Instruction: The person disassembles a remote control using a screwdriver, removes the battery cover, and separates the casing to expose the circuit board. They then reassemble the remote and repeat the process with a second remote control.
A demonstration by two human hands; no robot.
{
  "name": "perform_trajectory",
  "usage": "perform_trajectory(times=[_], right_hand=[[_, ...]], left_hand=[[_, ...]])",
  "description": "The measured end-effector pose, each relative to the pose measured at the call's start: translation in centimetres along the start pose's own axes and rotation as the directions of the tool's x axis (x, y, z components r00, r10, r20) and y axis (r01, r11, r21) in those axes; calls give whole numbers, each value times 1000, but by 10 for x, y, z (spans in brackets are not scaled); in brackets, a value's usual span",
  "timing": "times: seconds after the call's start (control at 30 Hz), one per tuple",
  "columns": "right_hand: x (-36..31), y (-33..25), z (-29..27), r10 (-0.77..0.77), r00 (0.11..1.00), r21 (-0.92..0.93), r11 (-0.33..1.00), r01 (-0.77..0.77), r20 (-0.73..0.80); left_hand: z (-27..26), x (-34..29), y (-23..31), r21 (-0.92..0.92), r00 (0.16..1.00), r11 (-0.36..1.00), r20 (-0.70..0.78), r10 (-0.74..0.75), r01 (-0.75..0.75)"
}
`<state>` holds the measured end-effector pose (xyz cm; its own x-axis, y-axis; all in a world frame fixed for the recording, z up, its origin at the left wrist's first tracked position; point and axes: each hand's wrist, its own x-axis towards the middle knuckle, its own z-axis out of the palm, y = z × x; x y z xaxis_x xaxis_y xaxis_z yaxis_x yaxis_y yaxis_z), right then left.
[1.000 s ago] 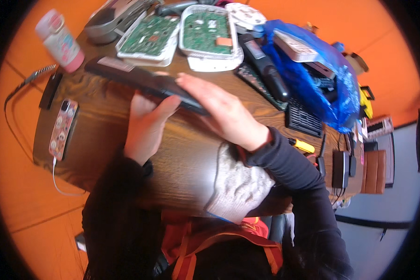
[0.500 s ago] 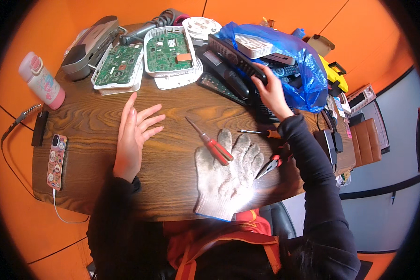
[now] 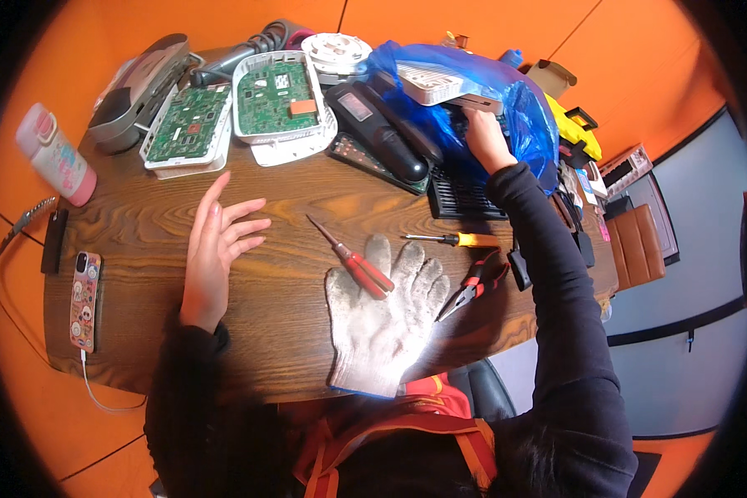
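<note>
Step judged: picking from the blue bag (image 3: 539,137); your right hand (image 3: 487,139) is partly hidden, grasp cannot be told; your left hand (image 3: 210,261) holds nothing; next calls for a secure grip

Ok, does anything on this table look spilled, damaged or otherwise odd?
Nothing looks spilled. The white glove looks soiled, with grey smudges on its fingers, and two white housings sit open, exposing green circuit boards. I can't tell if they're damaged.

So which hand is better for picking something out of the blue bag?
Probably the right hand: it is at the mouth of the blue bag, though its fingers are hard to make out. The left hand is open over the wooden table, well away from the bag.
</note>
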<state>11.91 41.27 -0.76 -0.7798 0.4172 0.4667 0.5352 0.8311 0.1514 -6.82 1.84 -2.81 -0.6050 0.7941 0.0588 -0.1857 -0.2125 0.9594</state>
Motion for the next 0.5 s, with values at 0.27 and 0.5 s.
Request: perform_trajectory(times=[0.27, 0.5], right_hand=[[6, 7, 20, -330, 940, -234, 923, 304, -82], [22, 8, 30, -283, 959, -409, 871, 271, 30]], left_hand=[[-1, 0, 1, 66, 996, 996, 50, -70, 67], [-1, 1, 0, 126, 984, 984, 108, -139, 125]])
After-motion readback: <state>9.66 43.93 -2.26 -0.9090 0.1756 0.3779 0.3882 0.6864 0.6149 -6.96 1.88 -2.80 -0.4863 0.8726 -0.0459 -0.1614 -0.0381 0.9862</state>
